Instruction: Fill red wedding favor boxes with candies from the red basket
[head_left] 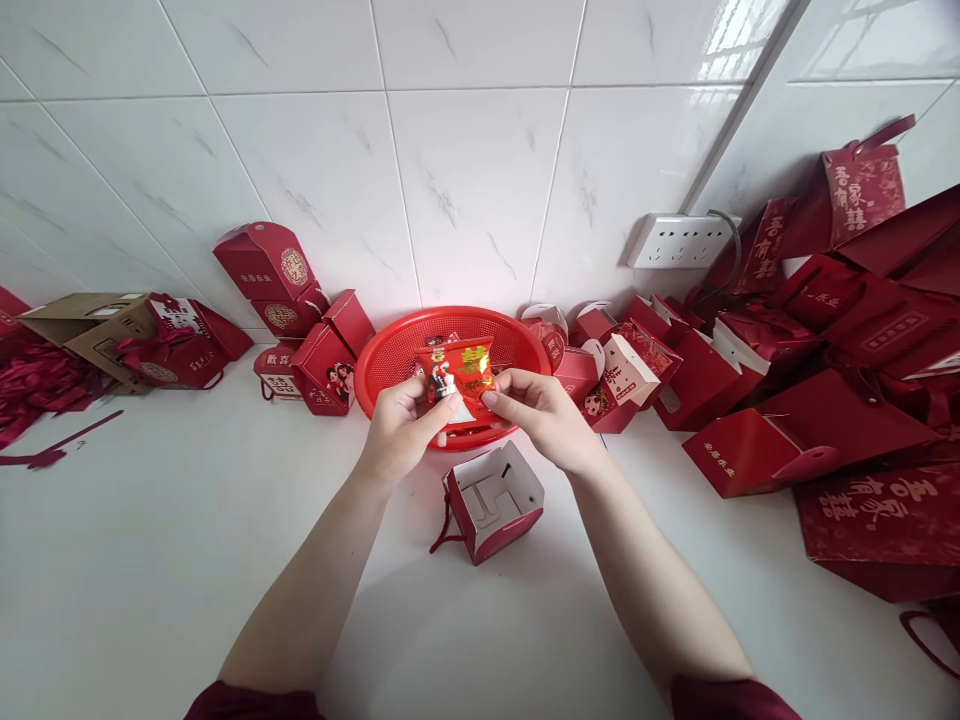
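Observation:
A shiny red packet [459, 380] with a printed couple and gold lettering is held upright between both hands, in front of a red plastic basket [382, 345]. My left hand [403, 425] pinches its left side, and my right hand [541, 413] pinches its right side. Below the hands, a small red box [496, 500] stands open at the top, showing its white inside; a dark red cord hangs from its left side. Inside the basket, behind the packet, are other red items, mostly hidden.
Stacked red boxes [274, 280] stand left of the basket, with a brown carton [97, 335] farther left. Many red gift boxes [720, 450] crowd the right side. A white power strip [679, 242] is against the tiled wall.

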